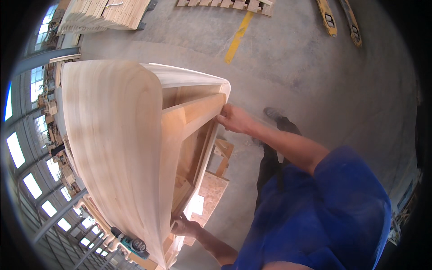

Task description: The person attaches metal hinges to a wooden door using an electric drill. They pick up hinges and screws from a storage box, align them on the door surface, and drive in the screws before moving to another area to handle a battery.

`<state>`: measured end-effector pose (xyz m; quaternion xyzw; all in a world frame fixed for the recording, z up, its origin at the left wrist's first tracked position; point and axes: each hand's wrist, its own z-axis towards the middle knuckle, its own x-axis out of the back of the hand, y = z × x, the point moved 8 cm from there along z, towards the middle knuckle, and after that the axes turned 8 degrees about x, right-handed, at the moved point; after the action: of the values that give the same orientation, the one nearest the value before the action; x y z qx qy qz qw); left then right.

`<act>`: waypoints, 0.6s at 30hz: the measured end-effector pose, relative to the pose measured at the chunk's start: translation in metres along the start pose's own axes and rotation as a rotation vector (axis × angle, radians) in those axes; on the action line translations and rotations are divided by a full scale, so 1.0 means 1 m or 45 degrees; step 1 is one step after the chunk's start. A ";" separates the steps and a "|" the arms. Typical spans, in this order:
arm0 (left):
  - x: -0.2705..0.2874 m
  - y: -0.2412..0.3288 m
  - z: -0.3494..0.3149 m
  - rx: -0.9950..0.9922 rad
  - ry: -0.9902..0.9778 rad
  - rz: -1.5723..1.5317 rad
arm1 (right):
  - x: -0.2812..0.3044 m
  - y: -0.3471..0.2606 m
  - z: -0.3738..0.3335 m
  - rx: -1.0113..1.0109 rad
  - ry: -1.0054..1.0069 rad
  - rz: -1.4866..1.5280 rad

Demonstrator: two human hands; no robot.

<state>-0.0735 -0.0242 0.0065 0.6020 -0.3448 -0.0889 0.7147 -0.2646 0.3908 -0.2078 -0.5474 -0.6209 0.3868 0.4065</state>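
Note:
A large pale wooden body (112, 135) with a broad curved side panel and rounded corners fills the left and middle of the head view. Its open side faces me, showing a cross board (193, 114) and a hollow inside. Along that opening's near edge runs a long narrow wooden rail (204, 155). At the rail's far end, by the rounded corner, my right hand (236, 119) is closed with its fingertips on the edge. My left hand (185, 226) grips the rail's lower end, its fingers partly hidden behind the wood.
A teal and black power tool (132, 244) lies beyond the panel. Below the opening are a chipboard sheet (213, 186) and a small wooden frame (223, 157). Stacked boards (105, 15), a pallet (229, 3) and yellow forks (330, 22) stand at the back.

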 end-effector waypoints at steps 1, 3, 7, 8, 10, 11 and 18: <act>-0.004 0.004 -0.003 -0.002 0.003 -0.004 | 0.003 -0.006 -0.001 -0.027 0.006 -0.033; -0.013 0.015 -0.011 -0.008 0.005 -0.011 | 0.005 -0.008 0.002 -0.046 0.029 -0.057; -0.023 0.018 -0.012 -0.065 -0.055 -0.054 | 0.012 -0.009 0.009 -0.012 0.100 -0.034; -0.024 0.019 -0.013 -0.055 -0.045 -0.042 | 0.015 -0.012 0.009 -0.004 0.118 -0.031; -0.022 0.020 -0.016 -0.024 -0.018 -0.013 | 0.024 -0.038 0.002 -0.033 0.066 -0.011; -0.025 0.023 -0.019 -0.013 -0.017 0.002 | 0.029 -0.045 0.000 -0.049 0.052 0.004; -0.029 0.009 -0.015 0.042 -0.006 0.007 | 0.026 -0.018 0.018 -0.043 0.106 -0.023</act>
<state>-0.0886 0.0060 0.0035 0.6126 -0.3496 -0.0825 0.7041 -0.2891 0.4139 -0.1959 -0.5641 -0.6149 0.3494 0.4261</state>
